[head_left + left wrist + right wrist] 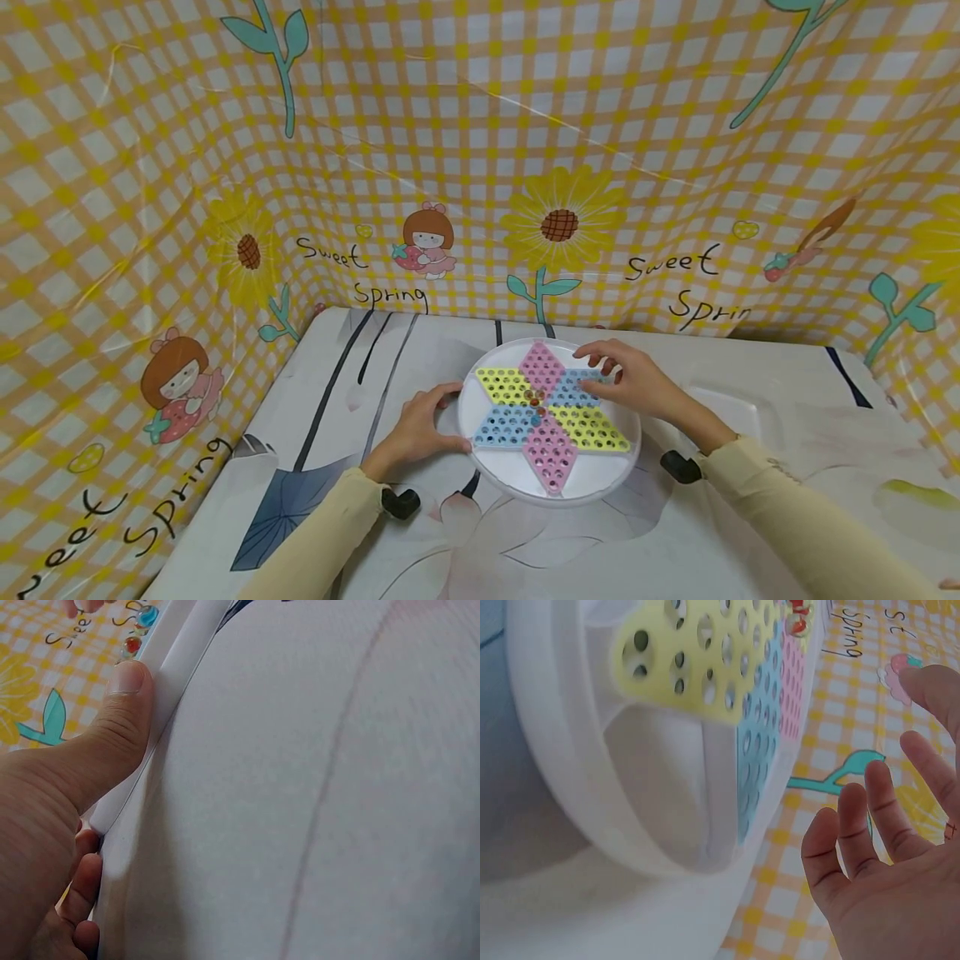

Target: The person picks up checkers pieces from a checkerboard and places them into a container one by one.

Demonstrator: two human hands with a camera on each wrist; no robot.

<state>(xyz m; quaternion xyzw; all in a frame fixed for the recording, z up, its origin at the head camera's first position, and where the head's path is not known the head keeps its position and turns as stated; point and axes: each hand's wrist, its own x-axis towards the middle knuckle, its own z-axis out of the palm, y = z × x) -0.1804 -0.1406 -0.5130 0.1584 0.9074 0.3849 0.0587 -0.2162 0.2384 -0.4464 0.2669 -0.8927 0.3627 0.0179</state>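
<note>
All the writing I can make out is on the checked cloth (pixel 465 100), in loose black script. On the back stretch, left of centre, it says "Sweet" (pixel 332 252) with "Spring" (pixel 390 294) below; further right comes the same pair again (that second word stops at "Sprin" (pixel 708 307) for me). On the left side a clipped "weet" (pixel 71 542) sits beside "Spring" (pixel 177 496), and the right-wrist view shows "Spring" (pixel 852 632) sideways.
</note>
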